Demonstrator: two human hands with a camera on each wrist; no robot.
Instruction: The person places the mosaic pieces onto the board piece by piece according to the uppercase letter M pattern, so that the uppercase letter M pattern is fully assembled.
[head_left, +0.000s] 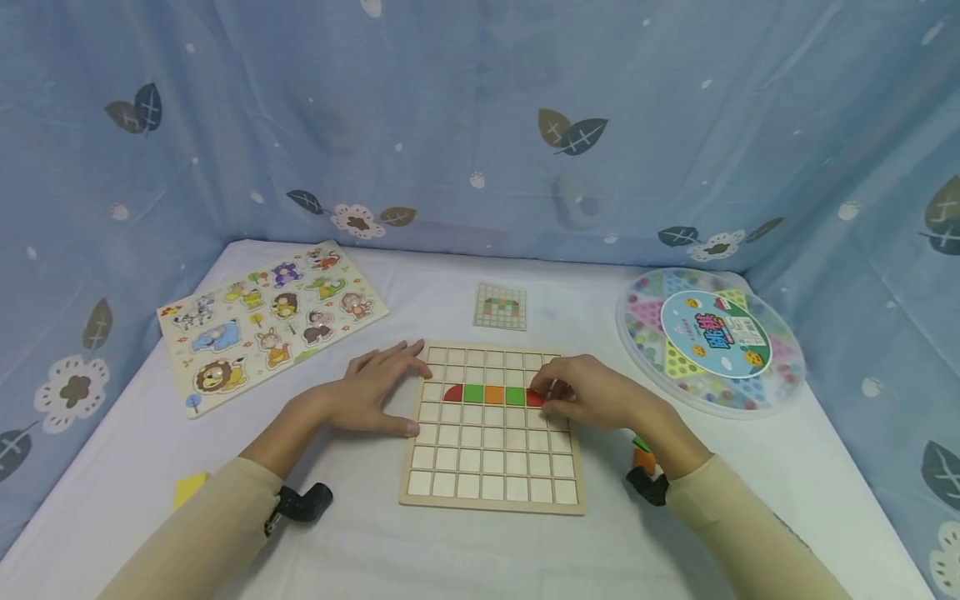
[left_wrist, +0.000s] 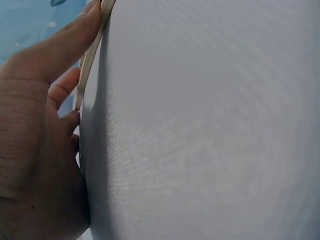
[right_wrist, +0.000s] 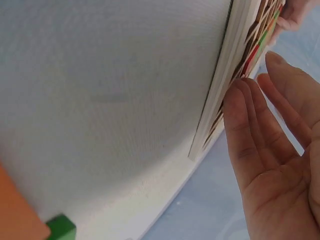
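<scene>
A wooden grid board (head_left: 483, 460) lies on the white-covered table. Across one of its upper rows runs a line of tiles: a red curved tile (head_left: 453, 393), a green tile (head_left: 473, 393), an orange tile (head_left: 494, 395), another green tile (head_left: 515, 396) and a second red tile (head_left: 535, 399). My left hand (head_left: 371, 393) rests against the board's left edge, thumb and fingers spread. At the right end of the row my right hand (head_left: 592, 388) touches the second red tile, partly covering it. In the right wrist view, the thumb stands apart from the fingertips.
Behind the board lies a small pattern card (head_left: 500, 306). An animal puzzle (head_left: 273, 321) is at the left, a round marble game box (head_left: 712, 342) at the right. Orange and green blocks (head_left: 643, 460) sit beside my right wrist; a yellow block (head_left: 191, 488) is by my left sleeve.
</scene>
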